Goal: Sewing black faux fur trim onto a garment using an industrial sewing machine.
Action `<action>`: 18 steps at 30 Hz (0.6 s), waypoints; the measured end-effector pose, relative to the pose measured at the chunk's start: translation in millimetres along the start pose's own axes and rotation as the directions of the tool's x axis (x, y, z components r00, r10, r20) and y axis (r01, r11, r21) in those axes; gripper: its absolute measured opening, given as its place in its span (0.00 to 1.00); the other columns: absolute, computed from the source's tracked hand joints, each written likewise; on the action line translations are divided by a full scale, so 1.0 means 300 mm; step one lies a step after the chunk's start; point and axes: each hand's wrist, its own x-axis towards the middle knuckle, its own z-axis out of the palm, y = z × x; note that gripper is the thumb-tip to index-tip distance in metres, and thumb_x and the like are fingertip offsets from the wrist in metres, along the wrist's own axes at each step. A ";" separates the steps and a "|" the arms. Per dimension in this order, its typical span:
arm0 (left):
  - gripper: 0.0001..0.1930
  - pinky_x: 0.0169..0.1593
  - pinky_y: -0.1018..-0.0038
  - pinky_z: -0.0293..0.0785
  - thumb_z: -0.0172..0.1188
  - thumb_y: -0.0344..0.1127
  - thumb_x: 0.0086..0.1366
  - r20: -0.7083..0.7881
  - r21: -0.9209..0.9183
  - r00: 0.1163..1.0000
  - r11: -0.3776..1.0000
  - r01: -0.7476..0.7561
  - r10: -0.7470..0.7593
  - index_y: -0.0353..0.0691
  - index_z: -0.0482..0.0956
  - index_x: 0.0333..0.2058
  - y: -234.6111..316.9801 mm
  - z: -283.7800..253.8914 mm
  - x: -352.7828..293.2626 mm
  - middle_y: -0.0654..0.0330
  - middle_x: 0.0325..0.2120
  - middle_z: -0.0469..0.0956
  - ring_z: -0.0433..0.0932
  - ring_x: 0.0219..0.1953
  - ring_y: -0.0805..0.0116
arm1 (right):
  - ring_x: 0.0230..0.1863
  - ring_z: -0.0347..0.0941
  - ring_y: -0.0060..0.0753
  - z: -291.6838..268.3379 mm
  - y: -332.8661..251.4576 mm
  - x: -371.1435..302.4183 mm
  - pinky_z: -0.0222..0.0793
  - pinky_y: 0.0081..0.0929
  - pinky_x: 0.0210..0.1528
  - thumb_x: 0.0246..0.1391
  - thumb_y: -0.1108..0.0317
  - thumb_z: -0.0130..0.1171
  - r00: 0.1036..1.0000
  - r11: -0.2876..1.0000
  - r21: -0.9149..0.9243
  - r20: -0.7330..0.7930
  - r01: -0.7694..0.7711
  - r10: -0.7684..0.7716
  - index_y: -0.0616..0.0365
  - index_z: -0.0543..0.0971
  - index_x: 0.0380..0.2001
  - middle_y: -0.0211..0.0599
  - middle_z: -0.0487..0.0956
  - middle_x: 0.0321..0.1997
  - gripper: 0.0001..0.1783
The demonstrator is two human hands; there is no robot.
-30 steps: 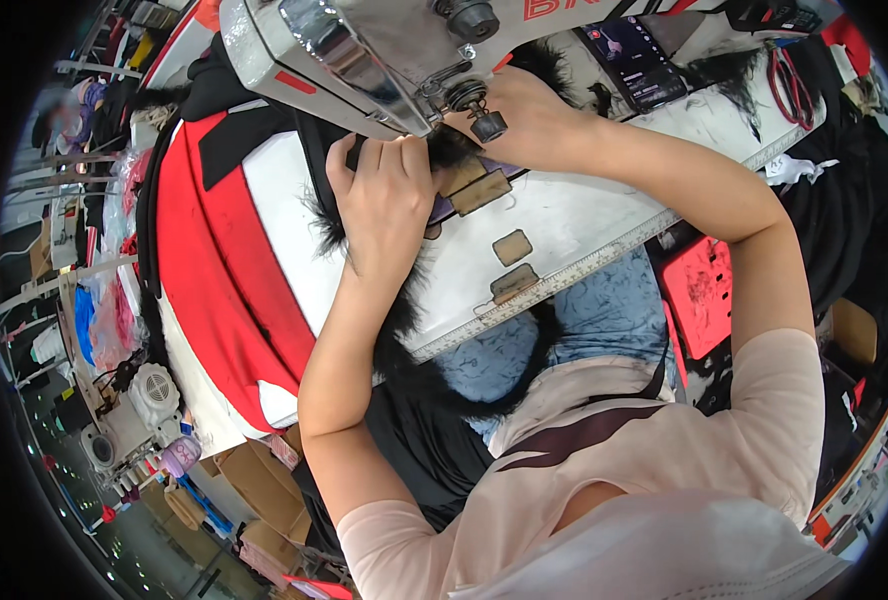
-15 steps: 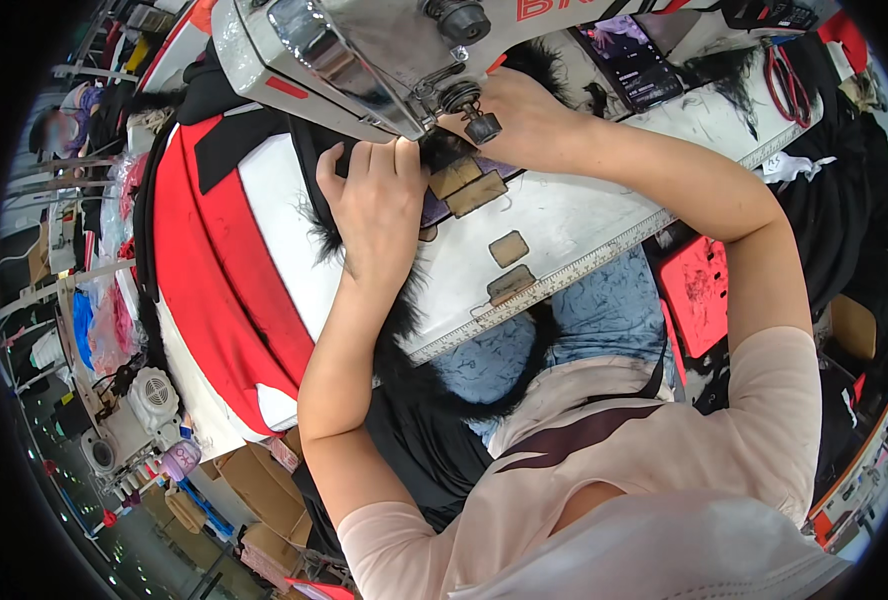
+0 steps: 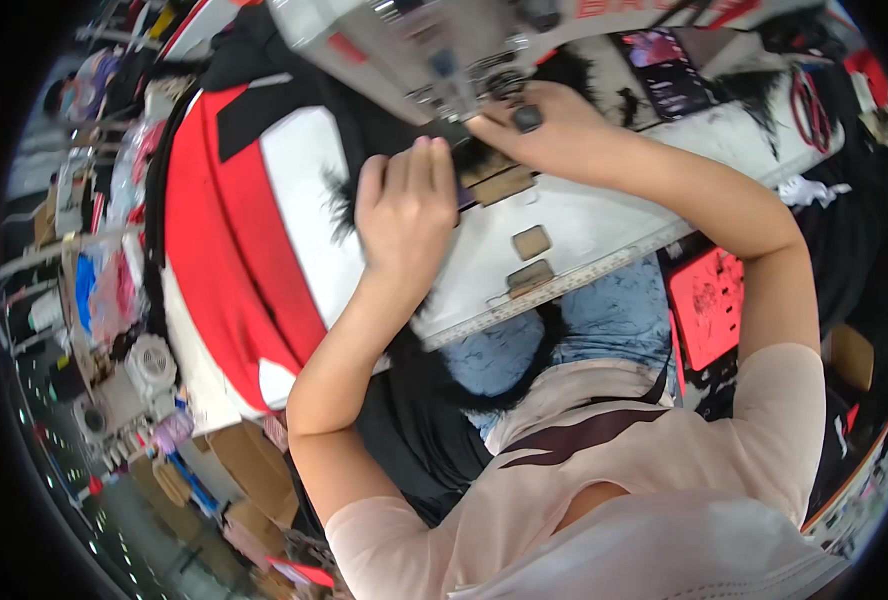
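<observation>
Under the head of a white sewing machine, black fabric with a furry black edge lies on the white machine bed. My left hand presses down on this fabric just left of the needle area, its fingers bent and close together. Black fur sticks out beside its wrist. To the right of the needle area, my right hand has its thumb and finger drawn together at the black fur. A dark knob of the machine partly covers that hand. The needle itself is blurred.
Red and white fabric drapes over the left side. A phone and red-handled scissors lie at the back right. A ruler strip runs along the front edge. A red tray stands at right.
The view has shifted, so the machine and table appear farther right. Both hands stay by the needle area. More of my right hand's thumb and finger shows now.
</observation>
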 end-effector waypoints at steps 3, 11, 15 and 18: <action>0.18 0.53 0.70 0.67 0.55 0.29 0.51 -0.002 -0.034 0.998 0.997 -0.069 0.069 0.29 0.78 0.42 0.000 -0.006 -0.013 0.51 0.41 0.80 0.77 0.44 0.65 | 0.34 0.77 0.43 -0.025 0.015 -0.022 0.75 0.36 0.37 0.45 0.70 0.57 0.998 0.992 -0.115 0.047 0.055 -0.050 0.60 0.74 0.43 0.40 0.77 0.29 0.18; 0.20 0.58 0.67 0.66 0.55 0.29 0.51 0.018 -0.066 0.998 0.996 -0.052 0.053 0.28 0.79 0.44 -0.011 0.011 0.002 0.47 0.43 0.80 0.78 0.46 0.60 | 0.41 0.77 0.35 -0.039 0.039 -0.056 0.75 0.31 0.38 0.37 0.70 0.59 0.995 0.977 -0.208 0.073 -0.055 0.071 0.60 0.82 0.21 0.39 0.77 0.41 0.06; 0.20 0.59 0.67 0.65 0.55 0.29 0.51 0.034 -0.125 0.997 0.990 -0.068 0.072 0.27 0.78 0.44 -0.030 0.020 0.008 0.45 0.43 0.80 0.78 0.46 0.60 | 0.40 0.76 0.34 -0.043 0.041 -0.054 0.75 0.31 0.36 0.37 0.70 0.59 0.993 0.976 -0.209 0.090 -0.054 0.074 0.59 0.82 0.25 0.37 0.76 0.39 0.08; 0.20 0.59 0.68 0.64 0.55 0.29 0.52 0.023 -0.105 0.998 0.993 -0.062 0.065 0.27 0.78 0.45 -0.035 0.027 0.014 0.46 0.44 0.79 0.78 0.46 0.59 | 0.37 0.75 0.34 -0.055 0.030 -0.041 0.74 0.31 0.34 0.38 0.69 0.60 0.991 0.979 -0.190 0.097 -0.072 0.092 0.58 0.81 0.27 0.35 0.75 0.35 0.09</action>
